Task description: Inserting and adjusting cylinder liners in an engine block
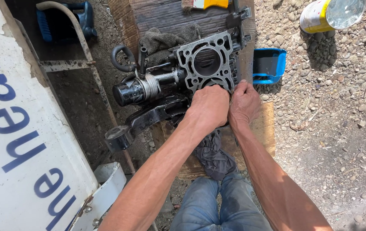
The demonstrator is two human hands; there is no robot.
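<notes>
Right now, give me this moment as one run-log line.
left hand: on engine block lower edge | right hand: beside it, same edge | dark rag: below, on wooden board

Dull grey metal engine block (pixel 206 64) with dark round holes. Shiny black round oil filter (pixel 132 90). Bright blue plastic tub (pixel 268 65). Yellow and white tin can (pixel 315 16). Dark grey crumpled rag (pixel 213 155). Brown wooden board (pixel 265 128) with thin lines. Faded blue jeans (pixel 217 205). White panel (pixel 20 128) with big blue letters.
</notes>
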